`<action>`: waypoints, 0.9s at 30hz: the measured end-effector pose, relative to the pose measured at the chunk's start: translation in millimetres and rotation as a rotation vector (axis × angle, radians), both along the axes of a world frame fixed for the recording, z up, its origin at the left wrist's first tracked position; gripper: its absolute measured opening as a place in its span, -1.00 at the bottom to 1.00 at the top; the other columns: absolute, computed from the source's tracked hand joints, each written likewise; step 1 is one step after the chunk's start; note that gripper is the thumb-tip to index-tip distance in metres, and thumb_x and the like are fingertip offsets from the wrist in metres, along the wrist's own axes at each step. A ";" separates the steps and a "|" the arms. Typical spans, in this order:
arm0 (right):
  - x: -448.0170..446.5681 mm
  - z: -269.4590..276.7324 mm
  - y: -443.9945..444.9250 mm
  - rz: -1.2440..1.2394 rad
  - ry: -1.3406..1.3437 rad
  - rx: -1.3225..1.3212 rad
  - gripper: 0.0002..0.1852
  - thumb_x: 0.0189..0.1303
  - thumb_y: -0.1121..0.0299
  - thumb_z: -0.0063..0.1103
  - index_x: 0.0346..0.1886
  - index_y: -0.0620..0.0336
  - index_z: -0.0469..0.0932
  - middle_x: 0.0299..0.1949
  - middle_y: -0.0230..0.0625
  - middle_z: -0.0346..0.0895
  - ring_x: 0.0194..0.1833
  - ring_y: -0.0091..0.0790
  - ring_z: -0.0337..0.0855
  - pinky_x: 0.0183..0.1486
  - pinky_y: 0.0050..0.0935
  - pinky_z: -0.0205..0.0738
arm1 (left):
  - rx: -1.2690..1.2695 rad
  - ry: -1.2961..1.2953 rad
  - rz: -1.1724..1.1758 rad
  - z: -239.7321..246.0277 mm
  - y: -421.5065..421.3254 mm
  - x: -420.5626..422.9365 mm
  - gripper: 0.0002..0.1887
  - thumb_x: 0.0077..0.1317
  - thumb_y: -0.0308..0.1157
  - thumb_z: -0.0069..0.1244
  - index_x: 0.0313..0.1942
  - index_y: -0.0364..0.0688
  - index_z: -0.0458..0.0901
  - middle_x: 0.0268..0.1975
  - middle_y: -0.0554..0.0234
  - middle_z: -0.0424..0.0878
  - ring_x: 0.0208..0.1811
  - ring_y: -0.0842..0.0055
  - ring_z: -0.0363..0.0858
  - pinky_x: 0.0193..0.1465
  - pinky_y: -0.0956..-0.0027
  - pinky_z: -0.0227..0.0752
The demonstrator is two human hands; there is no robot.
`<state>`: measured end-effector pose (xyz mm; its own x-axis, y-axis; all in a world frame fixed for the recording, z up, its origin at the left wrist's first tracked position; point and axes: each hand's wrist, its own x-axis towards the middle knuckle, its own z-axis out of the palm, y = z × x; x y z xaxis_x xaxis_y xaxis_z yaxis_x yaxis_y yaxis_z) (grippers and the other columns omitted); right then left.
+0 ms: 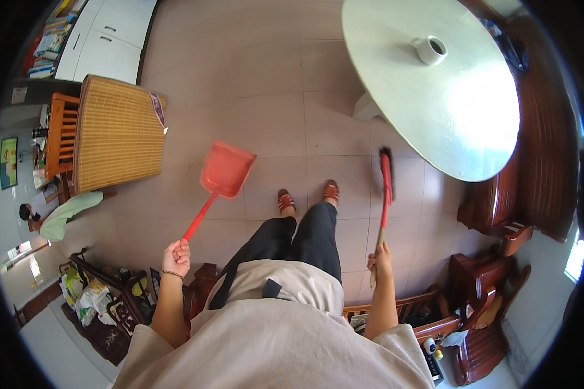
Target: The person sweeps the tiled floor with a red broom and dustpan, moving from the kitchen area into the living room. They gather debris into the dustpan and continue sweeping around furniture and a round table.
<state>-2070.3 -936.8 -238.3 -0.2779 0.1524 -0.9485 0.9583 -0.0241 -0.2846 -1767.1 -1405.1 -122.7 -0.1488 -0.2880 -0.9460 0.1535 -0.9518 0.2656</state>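
Observation:
My left hand (177, 257) is closed around the end of the handle of a red long-handled dustpan (228, 170). The pan is held out in front of me on the left, its inside facing up; whether it touches the floor I cannot tell. In my right hand (380, 260) is the pale handle of a broom (386, 185) with a red middle and dark bristles. Its bristle end points away from me, left of the round table's near edge. Between the two tools my feet stand on the tiled floor (272, 121).
A pale round table (399, 73) at the front right bears a white mug (432, 50). Dark wooden seats (491, 204) line the right side. On the left, a bamboo mat (119, 136) leans by an orange wooden chair (63, 133). White cabinets (112, 44) stand beyond.

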 end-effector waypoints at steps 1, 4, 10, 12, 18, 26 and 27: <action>0.7 -2.2 4.0 -0.109 -0.060 -0.049 -0.81 0.23 0.20 -0.22 -0.35 0.09 0.26 -0.74 -0.44 0.16 -0.82 -0.60 0.10 -0.82 -0.61 0.04 | -0.015 0.000 -0.007 3.1 -10.4 7.5 -0.83 0.17 -0.39 -0.15 -0.35 -0.33 0.45 -0.52 0.30 0.36 -0.67 0.76 0.21 -0.77 0.74 0.00; -10.0 -20.7 5.4 -0.647 -0.324 -0.166 -0.73 0.23 0.23 -0.25 -0.58 0.09 0.17 -0.78 -0.54 0.10 -0.82 -0.67 0.09 -0.83 -0.70 0.00 | -0.069 -0.035 -0.003 8.9 -36.1 23.6 -0.83 0.17 -0.38 -0.14 -0.33 -0.31 0.45 -0.52 0.30 0.36 -0.67 0.75 0.20 -0.76 0.73 0.00; -27.3 -69.0 -143.2 -0.599 -0.227 -0.333 -0.74 0.21 0.45 -0.38 -0.64 0.06 0.12 -0.84 -0.57 -0.05 -0.82 -0.69 -0.04 -0.83 -0.72 0.00 | -0.120 -0.052 0.039 11.7 -95.2 26.2 -0.81 0.18 -0.38 -0.13 -0.30 -0.34 0.44 -0.52 0.31 0.35 -0.66 0.75 0.20 -0.76 0.72 0.00; -45.1 -67.2 -236.7 -0.433 -0.220 -0.223 -0.75 0.23 0.42 -0.37 -0.62 0.03 0.14 -0.83 -0.58 -0.05 -0.83 -0.68 -0.04 -0.84 -0.72 -0.04 | -0.097 -0.023 0.037 15.1 -127.8 11.4 -0.80 0.18 -0.39 -0.13 -0.31 -0.37 0.44 -0.51 0.31 0.34 -0.65 0.75 0.21 -0.75 0.73 0.01; -115.5 -33.4 -446.0 -0.402 -0.248 -0.329 -0.84 0.21 0.37 -0.26 -0.50 0.11 0.12 -0.79 -0.48 0.06 -0.80 -0.61 0.14 -0.81 -0.68 0.05 | -0.013 0.063 0.080 19.6 -220.1 -48.4 -0.82 0.19 -0.43 -0.15 -0.32 -0.40 0.43 -0.50 0.30 0.32 -0.64 0.74 0.21 -0.75 0.73 0.01; -157.4 32.4 -441.0 -0.238 -0.199 -0.478 -0.76 0.25 0.20 -0.23 -0.50 0.06 0.17 -0.78 -0.42 0.11 -0.81 -0.55 0.08 -0.83 -0.60 -0.07 | -0.026 0.100 0.178 17.6 -312.6 -102.3 -0.81 0.19 -0.43 -0.16 -0.31 -0.44 0.42 -0.50 0.29 0.33 -0.65 0.74 0.22 -0.75 0.73 0.04; -153.8 40.5 -432.2 -0.252 -0.194 -0.443 -0.76 0.26 0.18 -0.24 -0.50 0.03 0.18 -0.77 -0.43 0.11 -0.81 -0.56 0.07 -0.83 -0.61 -0.05 | -0.033 0.111 0.175 18.7 -326.0 -107.3 -0.80 0.20 -0.43 -0.16 -0.31 -0.44 0.41 -0.50 0.29 0.34 -0.65 0.74 0.22 -0.75 0.73 0.05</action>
<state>-2224.1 -1369.0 -197.8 -0.0977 -0.2341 -0.9673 0.9414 -0.3371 -0.0135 -1874.4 -1731.1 -104.0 -0.1970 -0.3490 -0.9162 0.3457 -0.8992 0.2682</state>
